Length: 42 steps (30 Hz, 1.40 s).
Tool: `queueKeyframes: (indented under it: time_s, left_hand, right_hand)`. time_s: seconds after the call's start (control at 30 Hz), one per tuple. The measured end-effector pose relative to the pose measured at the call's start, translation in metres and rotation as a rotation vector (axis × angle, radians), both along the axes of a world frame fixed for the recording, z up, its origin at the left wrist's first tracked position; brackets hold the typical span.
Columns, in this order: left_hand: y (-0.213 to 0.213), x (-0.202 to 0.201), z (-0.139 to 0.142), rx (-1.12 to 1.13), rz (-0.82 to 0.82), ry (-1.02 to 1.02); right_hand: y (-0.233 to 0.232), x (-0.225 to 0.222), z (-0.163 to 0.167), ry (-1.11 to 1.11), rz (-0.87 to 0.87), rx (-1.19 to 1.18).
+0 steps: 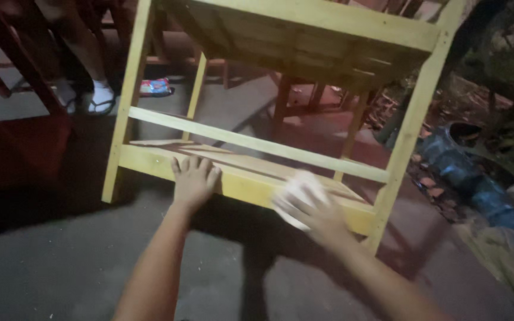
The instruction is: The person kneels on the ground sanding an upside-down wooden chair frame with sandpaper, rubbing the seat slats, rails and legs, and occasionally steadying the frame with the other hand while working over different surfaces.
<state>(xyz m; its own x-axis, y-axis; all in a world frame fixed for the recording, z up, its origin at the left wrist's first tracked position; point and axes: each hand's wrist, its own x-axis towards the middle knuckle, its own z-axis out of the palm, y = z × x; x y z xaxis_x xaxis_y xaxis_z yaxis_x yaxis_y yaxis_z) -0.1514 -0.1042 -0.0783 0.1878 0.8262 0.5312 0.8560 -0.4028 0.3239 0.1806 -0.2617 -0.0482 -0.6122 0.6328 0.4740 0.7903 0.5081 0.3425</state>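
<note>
I see left hand (194, 180) flat, fingers apart, on pale wooden frame's (257, 144) near lower rail (242, 185); right hand (312, 209) clamps blurred white pad (298, 191) there. Rail runs left-right.

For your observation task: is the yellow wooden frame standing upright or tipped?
Tipped. The yellow wooden frame leans, its posts slanting; left hand lies flat on its lower rail, right hand presses a white pad there.
</note>
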Motion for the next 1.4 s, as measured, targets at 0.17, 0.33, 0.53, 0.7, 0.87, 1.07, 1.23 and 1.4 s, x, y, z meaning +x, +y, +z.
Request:
queueKeyframes:
  time_s: [0.17,0.33,0.53,0.7,0.87,1.07,1.23,1.4]
  left_hand:
    - [-0.002,0.01,0.006,0.0,0.072,0.007]
    - [-0.003,0.003,0.005,-0.004,0.02,-0.022]
    - [-0.001,-0.021,0.003,0.053,-0.098,0.003]
    - [0.006,-0.021,-0.011,0.225,-0.025,0.017]
    - [0.014,-0.023,-0.02,0.115,-0.032,0.08]
    - [0.018,-0.03,-0.022,0.165,-0.123,-0.006]
    - [0.018,-0.025,-0.027,0.173,-0.069,-0.022]
    - [0.021,-0.034,-0.02,0.031,-0.13,-0.198]
  right_hand:
    - [-0.013,0.024,-0.012,-0.076,-0.149,-0.011]
    - [0.069,-0.096,-0.031,0.03,-0.134,-0.071]
    - [0.027,-0.042,-0.018,0.02,-0.024,-0.059]
    - [0.022,-0.032,-0.014,-0.047,-0.102,-0.071]
    - [0.087,-0.124,-0.016,0.016,-0.06,-0.131]
    - [0.029,-0.038,-0.007,-0.011,-0.035,-0.11]
    - [0.034,-0.053,-0.017,-0.013,-0.125,-0.062]
    - [0.092,-0.144,-0.009,0.173,0.009,-0.057]
